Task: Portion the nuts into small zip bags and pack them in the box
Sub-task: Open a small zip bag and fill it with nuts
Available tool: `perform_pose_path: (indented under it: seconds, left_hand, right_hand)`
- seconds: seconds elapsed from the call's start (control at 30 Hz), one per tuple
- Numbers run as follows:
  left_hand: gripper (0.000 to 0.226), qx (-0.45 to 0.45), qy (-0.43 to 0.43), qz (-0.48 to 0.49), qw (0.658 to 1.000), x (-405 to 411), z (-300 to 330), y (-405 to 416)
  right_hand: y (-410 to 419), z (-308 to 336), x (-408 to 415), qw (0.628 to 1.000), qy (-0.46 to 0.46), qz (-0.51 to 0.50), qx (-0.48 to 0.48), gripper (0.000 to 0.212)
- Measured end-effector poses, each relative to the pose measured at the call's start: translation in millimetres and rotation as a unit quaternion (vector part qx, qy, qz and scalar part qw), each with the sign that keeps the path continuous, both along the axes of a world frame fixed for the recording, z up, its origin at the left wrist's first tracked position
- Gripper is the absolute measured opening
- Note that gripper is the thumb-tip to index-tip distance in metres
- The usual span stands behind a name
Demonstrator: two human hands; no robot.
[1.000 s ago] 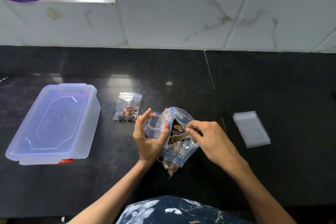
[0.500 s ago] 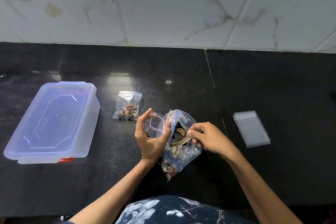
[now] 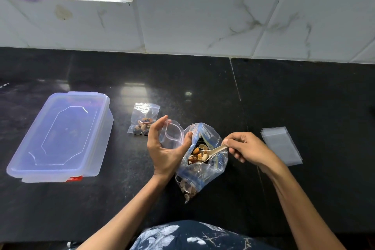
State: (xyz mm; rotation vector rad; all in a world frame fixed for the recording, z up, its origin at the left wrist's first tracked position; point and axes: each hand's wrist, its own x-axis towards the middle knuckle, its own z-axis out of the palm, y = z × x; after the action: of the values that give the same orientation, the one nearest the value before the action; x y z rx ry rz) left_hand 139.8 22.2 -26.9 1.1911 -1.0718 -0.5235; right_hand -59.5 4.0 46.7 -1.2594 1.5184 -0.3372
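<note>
Nuts (image 3: 197,155) fill the big bag (image 3: 200,168) on the counter (image 3: 304,91), nearest the person. A spoon (image 3: 214,151), pinched in the right hand (image 3: 246,149), has now come up loaded, where a moment ago it was digging. The left hand (image 3: 165,148) grips an open small bag (image 3: 172,137) beside it, ready for filling. Farther left lie one filled bag (image 3: 143,118) and the closed box (image 3: 60,136); spare bags (image 3: 281,146) lie right.

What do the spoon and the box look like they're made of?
Spoon: pale beige and matt, probably wood or a plastic of that colour; too small to tell which. Box: translucent, faintly bluish plastic with a smooth, slightly glossy lid; the dark counter shows through it.
</note>
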Motion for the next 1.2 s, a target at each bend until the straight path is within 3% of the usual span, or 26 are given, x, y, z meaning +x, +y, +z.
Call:
perform_pose_path:
  seconds: [0.4, 0.87, 1.07, 1.2]
  left_hand:
    - [0.065, 0.015, -0.014, -0.032, 0.999, 4.8, 14.7, -4.9]
    - [0.063, 0.017, -0.041, -0.084, 0.995, -3.1, 51.1, -16.3]
    - [0.061, 0.019, -0.037, -0.089, 0.995, -4.2, 53.5, -17.1]
    - [0.06, 0.015, -0.034, -0.087, 0.995, -3.2, 52.3, -16.4]
  right_hand:
    - [-4.7, 9.8, -13.3, 1.0, -0.009, -0.02, -0.011, 0.016]
    - [-45.5, 104.3, 3.0, 0.985, -0.057, 0.017, -0.164, 0.021]
    - [-39.2, 107.6, 26.2, 0.976, 0.013, 0.045, -0.214, 0.015]
    - [-19.8, 109.5, 41.0, 0.938, 0.109, 0.071, -0.321, 0.008]
